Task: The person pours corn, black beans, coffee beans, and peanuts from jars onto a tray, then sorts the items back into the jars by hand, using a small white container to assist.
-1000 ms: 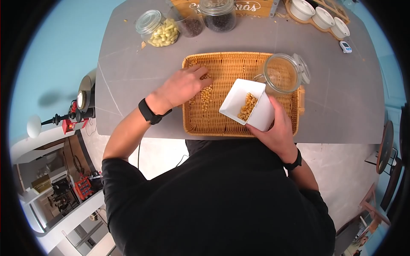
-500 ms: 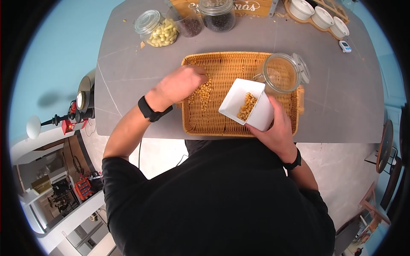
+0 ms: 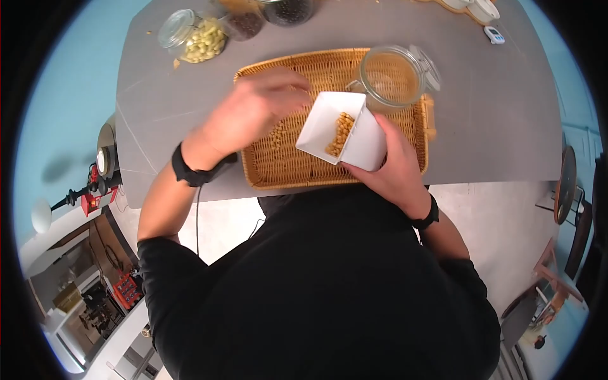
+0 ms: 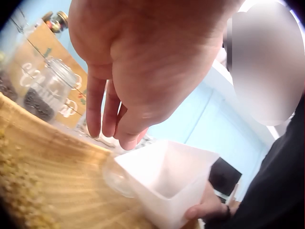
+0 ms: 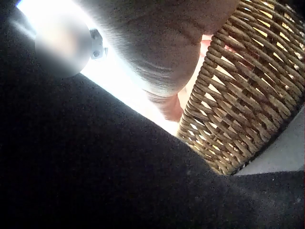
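Note:
My right hand [image 3: 402, 161] grips a white square tapered box [image 3: 373, 140], tilted so its mouth faces left, over a wicker basket [image 3: 310, 182]. Yellow corn kernels [image 3: 341, 132] lie inside the box along its lower wall. My left hand [image 3: 237, 114], blurred by motion, is above the basket's left part, left of the box. In the left wrist view, its thumb and fingers [image 4: 110, 119] bunch together, pointing down near the box's mouth; I cannot tell whether kernels are between them. Loose kernels [image 3: 277, 134] lie on the basket floor, partly hidden beneath the left hand.
An open clip-top glass jar [image 3: 389, 79] sits at the basket's right back corner. Behind the basket at left are a jar of pale yellow pieces [image 3: 206, 41] and jars of dark contents [image 3: 285, 11]. A small white timer [image 3: 494, 35] lies at the back right.
My left hand has lifted from the kernels at the basket's left and moved toward the box. The head view has shifted, while the right hand keeps its hold on the box.

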`<action>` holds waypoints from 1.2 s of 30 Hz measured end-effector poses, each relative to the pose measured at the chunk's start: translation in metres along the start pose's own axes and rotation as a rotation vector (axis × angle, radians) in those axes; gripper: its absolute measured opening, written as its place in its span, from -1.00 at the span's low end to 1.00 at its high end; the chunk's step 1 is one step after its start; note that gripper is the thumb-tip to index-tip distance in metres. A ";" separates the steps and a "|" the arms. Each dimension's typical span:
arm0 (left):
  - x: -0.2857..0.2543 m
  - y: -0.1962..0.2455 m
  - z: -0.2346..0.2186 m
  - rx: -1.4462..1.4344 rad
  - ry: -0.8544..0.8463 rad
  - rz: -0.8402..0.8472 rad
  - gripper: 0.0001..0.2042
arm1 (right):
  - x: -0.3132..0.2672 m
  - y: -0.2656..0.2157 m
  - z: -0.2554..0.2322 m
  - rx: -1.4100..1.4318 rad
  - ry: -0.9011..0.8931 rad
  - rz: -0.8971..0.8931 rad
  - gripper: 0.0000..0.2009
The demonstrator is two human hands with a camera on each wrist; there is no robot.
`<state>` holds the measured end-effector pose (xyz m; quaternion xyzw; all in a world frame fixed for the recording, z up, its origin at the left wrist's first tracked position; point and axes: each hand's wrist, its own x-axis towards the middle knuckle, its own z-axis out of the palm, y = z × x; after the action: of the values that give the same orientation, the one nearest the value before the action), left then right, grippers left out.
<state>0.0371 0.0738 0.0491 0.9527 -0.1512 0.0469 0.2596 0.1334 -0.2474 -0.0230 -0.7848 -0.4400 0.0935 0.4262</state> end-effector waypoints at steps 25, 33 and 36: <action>-0.034 -0.037 0.021 0.243 -0.146 -0.047 -0.77 | 0.001 0.002 0.000 -0.001 0.004 -0.028 0.04; -0.002 0.009 -0.007 0.144 0.012 0.020 -0.62 | 0.002 0.002 0.002 0.019 0.020 -0.026 -0.01; 0.017 0.031 0.002 0.000 0.012 0.113 -0.63 | 0.001 0.001 0.002 0.010 0.016 -0.016 0.00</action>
<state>0.0433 0.0430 0.0653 0.9424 -0.2030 0.0672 0.2572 0.1338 -0.2460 -0.0250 -0.7799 -0.4422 0.0862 0.4344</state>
